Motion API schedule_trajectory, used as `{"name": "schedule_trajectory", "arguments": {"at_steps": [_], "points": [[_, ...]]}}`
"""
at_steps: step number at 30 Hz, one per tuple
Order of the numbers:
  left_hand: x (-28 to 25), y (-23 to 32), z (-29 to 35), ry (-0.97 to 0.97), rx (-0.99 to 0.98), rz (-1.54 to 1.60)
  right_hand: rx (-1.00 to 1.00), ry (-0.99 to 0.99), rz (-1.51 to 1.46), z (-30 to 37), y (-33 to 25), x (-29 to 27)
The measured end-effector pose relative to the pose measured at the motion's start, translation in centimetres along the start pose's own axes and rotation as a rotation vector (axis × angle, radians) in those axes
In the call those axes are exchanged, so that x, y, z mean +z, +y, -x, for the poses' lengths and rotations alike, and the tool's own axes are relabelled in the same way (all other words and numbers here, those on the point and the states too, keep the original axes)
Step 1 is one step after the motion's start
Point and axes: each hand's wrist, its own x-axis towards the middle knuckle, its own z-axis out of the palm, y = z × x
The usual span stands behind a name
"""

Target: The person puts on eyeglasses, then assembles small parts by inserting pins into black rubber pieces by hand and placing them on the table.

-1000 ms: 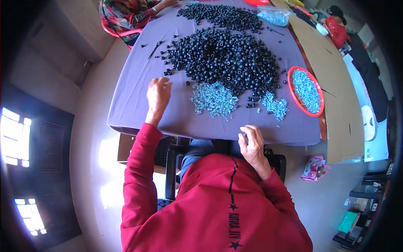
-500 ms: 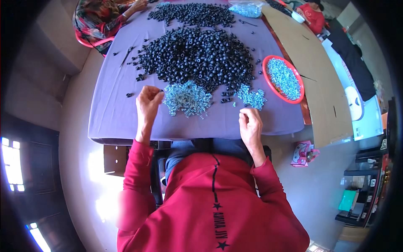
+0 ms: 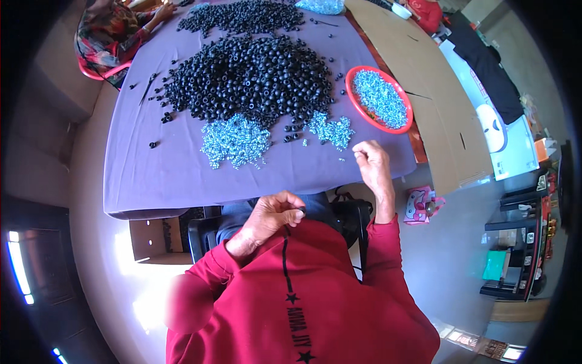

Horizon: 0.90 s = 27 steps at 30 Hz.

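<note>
Our left hand (image 3: 270, 218) pinches a black bead (image 3: 302, 209); our right hand (image 3: 374, 164) curls, hold unclear. Blue beads (image 3: 381, 97) fill the red tray (image 3: 362, 113); the tablecloth's edge (image 3: 170, 204) runs nearer us.

Left hand (image 3: 271, 218) in a pinch, right hand (image 3: 374, 165) farther forward, curled

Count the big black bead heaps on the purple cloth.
2: near heap at mid-cloth, far heap behind it. More may lie beyond the picture's upper edge.

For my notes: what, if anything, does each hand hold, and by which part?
Left hand: apparently a black bead, its gripped part unclear; right hand: cannot be told.
</note>
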Motion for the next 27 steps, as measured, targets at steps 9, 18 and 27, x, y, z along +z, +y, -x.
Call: {"name": "schedule_trajectory", "arguments": {"at_steps": [9,18,27], "points": [[-0.5,1.1,-0.1,0.084,0.113,0.180,-0.082,-0.126,0.173,0.5,-1.7,2.5],[-0.9,3.4,0.5,0.019,0.318,0.321,0.098,-0.127,-0.580,0.5,-5.7,2.3],[-0.3,3.2,0.8,0.041,0.310,0.429,-0.165,-0.175,-0.796,2.2,-13.8,3.7]]}}
